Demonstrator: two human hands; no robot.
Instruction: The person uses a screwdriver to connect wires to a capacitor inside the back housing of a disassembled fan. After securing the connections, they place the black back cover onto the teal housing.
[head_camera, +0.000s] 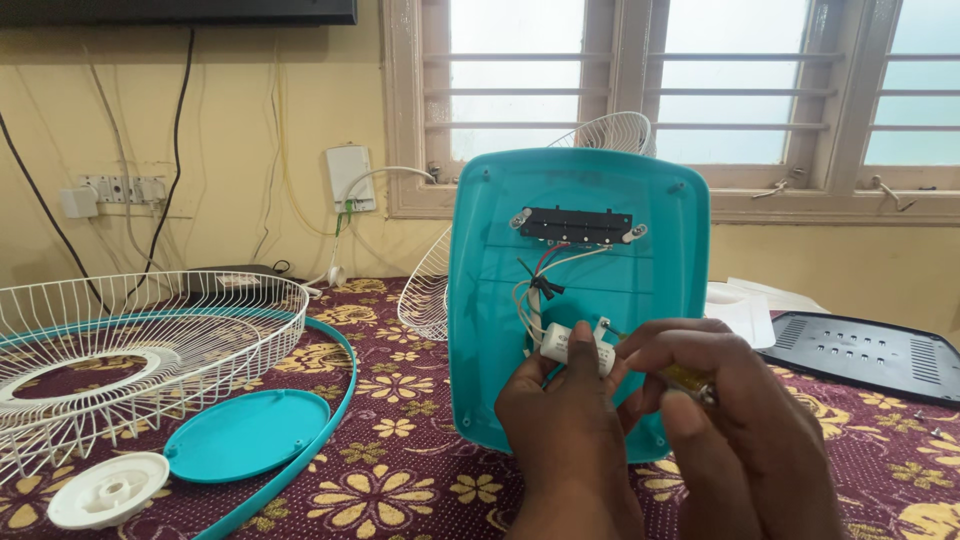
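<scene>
A table covered with a maroon cloth (400, 480) patterned in cream and yellow flowers is filling the lower frame, and behind it a yellow wall is running across, with a barred window (640, 80) at upper centre and right, a switch board (120, 188) at left and one black cable (180, 130) hanging from the upper left. At centre, one teal fan base (580, 270) is standing on edge with its hollow underside facing the camera, one black switch block (577, 226) screwed across its upper part and a small bundle of wires (535, 290) trailing down from it. One white cylindrical capacitor (575, 345) is sitting in the lower middle of the base, its long axis lying nearly level, tilting slightly down toward the right. The left hand (565, 430) is pinching it with thumb and fingers closed round its body. The right hand (720, 400) is curling closed around a yellow-handled screwdriver (690, 378), whose tip is pointing left at the capacitor's right end. Two white wire grilles are showing, one (120, 350) lying at left, one (440, 280) standing behind the base. One teal ring (330, 400), one teal disc (245, 435), one white round cap (108, 488) and one black plate (865, 355) at right are lying on the cloth.
</scene>
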